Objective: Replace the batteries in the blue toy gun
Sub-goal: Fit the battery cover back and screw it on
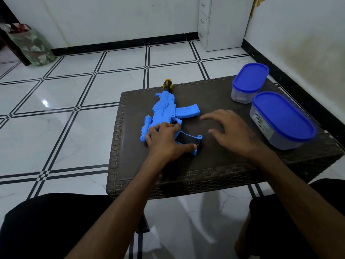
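Two hands are over the table. The left hand (166, 141) lies on the rear of the blue toy gun (164, 111), its fingers curled over the body where it meets the black grip (186, 140), the thumb stretched along the near edge of that grip to its end. The right hand (229, 131) is just to the right of the gun, palm down, its fingers spread apart and relaxed, holding nothing; whether it touches the tabletop or hangs above it cannot be told.

The gun lies flat on the left half of the dark woven table (214, 176), its black and yellow muzzle (167, 84) pointing to the far edge and just past it. Its curved blue magazine (186, 111) juts out to the right, and a small blue scope (145, 129) runs along its left side.

At the right of the table stand two clear oval containers with blue lids: a larger container (281, 120) nearer, and a smaller container (249, 83) just beyond it at the far corner. The two are close, though whether they touch is unclear.

The floor (74, 90) is glossy white tile with black lines. A white drawer cabinet (222, 21) stands at the far wall, and a greenish bag (30, 44) at the far left.
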A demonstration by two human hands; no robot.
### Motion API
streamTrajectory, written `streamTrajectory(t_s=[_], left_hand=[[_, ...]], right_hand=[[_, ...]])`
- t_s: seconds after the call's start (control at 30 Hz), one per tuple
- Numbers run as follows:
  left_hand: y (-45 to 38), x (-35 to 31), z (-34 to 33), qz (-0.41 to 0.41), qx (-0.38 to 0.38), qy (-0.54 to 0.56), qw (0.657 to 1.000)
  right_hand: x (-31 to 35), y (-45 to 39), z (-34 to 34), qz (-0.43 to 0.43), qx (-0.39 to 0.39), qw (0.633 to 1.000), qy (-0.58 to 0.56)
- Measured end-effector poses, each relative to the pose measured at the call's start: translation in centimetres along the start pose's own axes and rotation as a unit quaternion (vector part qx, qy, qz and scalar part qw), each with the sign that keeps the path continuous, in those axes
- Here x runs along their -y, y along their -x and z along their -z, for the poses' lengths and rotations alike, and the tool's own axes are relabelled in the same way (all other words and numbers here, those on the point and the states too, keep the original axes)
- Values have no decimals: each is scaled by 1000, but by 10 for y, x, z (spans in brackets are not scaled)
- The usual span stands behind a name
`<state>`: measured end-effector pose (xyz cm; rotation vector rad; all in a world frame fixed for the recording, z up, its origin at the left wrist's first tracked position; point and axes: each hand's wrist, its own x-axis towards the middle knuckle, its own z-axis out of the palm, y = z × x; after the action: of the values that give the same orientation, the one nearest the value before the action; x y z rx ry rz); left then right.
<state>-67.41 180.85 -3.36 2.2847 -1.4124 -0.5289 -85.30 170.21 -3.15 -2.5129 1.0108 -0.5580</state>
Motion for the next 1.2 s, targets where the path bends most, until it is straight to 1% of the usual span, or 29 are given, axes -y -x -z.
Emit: streamTrajectory(t_s=[0.03,0.1,0.17,0.2,0.33,0.4,0.47,0.53,0.67,0.73,0.8,0.93,1.0,1.03,1.1,1.2], left_hand=[[0,0,-1,1,2,2,1000],[0,-1,-1,3,5,3,1000],[0,-1,-4,2,5,3,1000],[1,0,-5,-2,0,2,1000],[9,5,-14,-35,-38,-3,999],[11,7,-17,-40,-64,12,997],[11,10,-13,-22,-96,65,993],[10,12,-10,10,-107,94,990],[11,11,-11,40,-73,14,996],[10,8,-14,49,-53,-17,997],[9,8,-15,50,-52,-23,997],[6,7,-12,61,-36,3,997],[4,4,-10,69,-20,1,997],[3,3,-9,74,-13,0,997],[0,1,-8,82,-5,3,997],[-2,-2,-7,85,0,11,996]], right_hand=[[-3,0,1,-47,-14,998,31],[-8,-1,0,-136,9,987,89],[-12,-3,-3,-180,43,976,111],[-14,-5,-5,-188,43,975,110],[-15,-7,-4,-183,7,980,74],[-18,-7,-2,-181,0,982,58],[-15,-6,0,-183,-15,983,17],[-10,-4,4,-184,-28,981,-49],[-1,1,9,-145,-70,973,-164],[3,3,12,-132,-100,960,-225],[10,5,14,-135,-119,937,-300],[17,9,15,-168,-161,868,-438],[17,10,14,-184,-180,838,-482],[17,11,13,-187,-189,829,-492],[17,12,11,-176,-204,829,-490],[19,14,9,-136,-220,852,-456]])
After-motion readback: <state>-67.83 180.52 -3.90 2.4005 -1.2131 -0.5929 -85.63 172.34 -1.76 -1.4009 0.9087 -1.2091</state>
